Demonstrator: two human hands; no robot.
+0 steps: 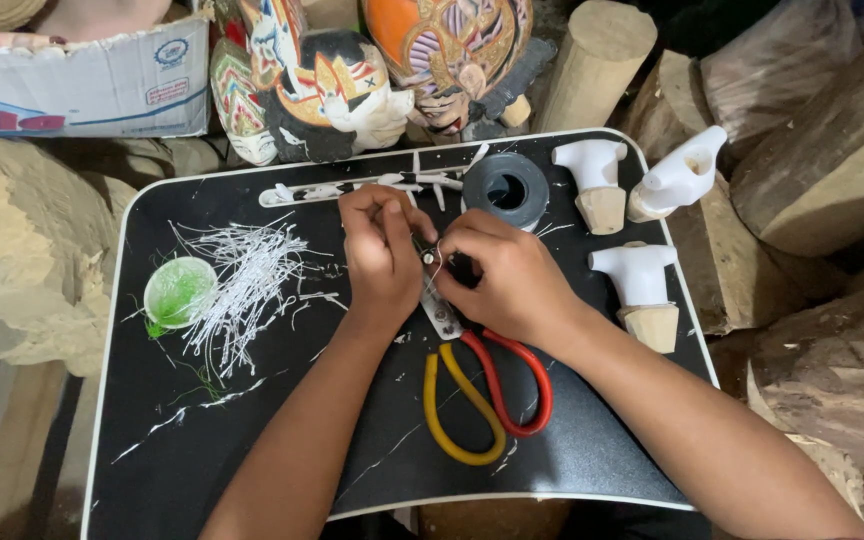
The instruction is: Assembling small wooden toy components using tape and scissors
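Both hands are meeting over the middle of the black bench (252,440), just above the scissors (482,385). The left hand (380,250) and right hand (502,275) are each pinched narrow on a small dark piece (430,257) held between their fingertips; its shape is too small to tell. The scissors are lying right under the hands, blades hidden beneath them, red and yellow handles pointing toward the person, nearer the right hand. A tape roll (505,187) is sitting just beyond the scissors.
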